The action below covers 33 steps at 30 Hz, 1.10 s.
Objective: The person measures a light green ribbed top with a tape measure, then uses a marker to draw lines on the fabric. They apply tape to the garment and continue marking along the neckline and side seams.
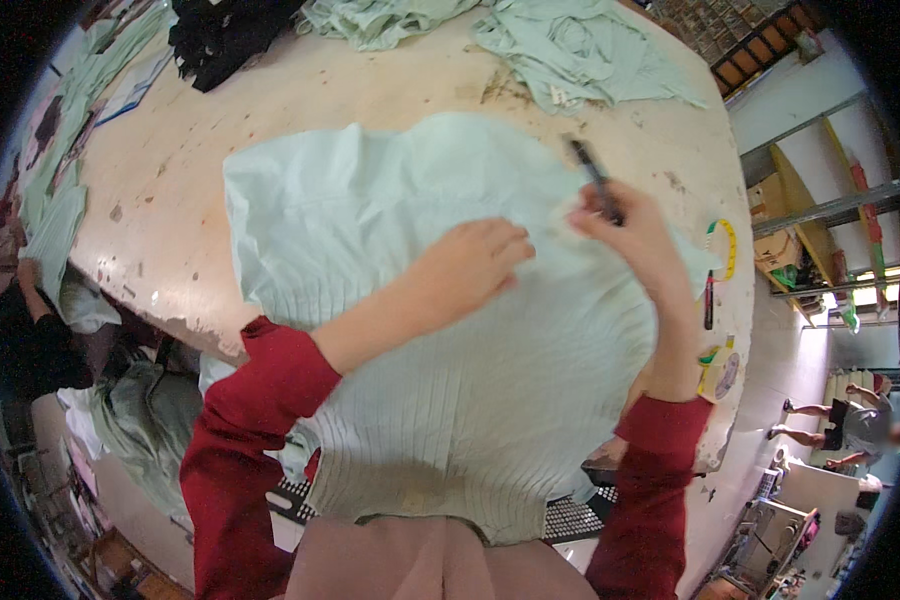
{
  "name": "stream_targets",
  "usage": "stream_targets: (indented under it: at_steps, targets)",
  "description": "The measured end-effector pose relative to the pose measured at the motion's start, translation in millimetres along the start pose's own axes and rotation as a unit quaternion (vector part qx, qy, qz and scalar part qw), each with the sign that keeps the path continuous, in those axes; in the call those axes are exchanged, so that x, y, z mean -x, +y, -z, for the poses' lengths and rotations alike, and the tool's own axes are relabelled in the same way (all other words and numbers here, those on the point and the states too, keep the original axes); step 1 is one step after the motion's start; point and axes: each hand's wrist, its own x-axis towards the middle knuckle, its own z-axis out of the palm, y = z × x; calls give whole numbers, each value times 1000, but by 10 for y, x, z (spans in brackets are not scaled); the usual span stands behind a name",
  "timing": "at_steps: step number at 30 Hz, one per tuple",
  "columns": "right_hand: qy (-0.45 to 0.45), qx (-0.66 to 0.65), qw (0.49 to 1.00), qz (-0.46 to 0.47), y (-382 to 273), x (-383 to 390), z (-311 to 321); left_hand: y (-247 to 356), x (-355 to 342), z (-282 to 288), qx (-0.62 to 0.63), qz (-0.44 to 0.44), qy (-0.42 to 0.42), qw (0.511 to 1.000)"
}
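As your right hand (625, 225) clasps a slim black pen (588, 168), your loosely open left hand (478, 262) overlies a pale-green pleated cloth garment (515, 380).

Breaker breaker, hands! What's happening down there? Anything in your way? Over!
Right hand: gripping black pen-like tool. Left hand: looks empty, over pale green garment. Garment: spread out, creased. Not blocking: yellow tape measure, off to the right.
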Motion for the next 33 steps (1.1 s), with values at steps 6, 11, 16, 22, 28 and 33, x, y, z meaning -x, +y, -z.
stream_targets:
  at_steps: [6,11,16,22,28,33]
  targets:
    - [-78,-29,992,-96,373,-48,-224,53,129,-348,-86,-10,63,994]
    - [-54,5,995,-86,405,28,-419,23,94,-308,83,84,67,991]
    - [6,175,984,-31,383,87,-619,37,101,-288,43,76,49,995]
    - [-64,126,990,-29,387,113,-454,19,101,-267,28,59,40,997]
    - [-16,196,980,36,491,67,-443,74,105,-313,-72,22,25,997]
    - [90,332,932,111,557,41,-520,157,110,-344,-131,-37,-20,990]
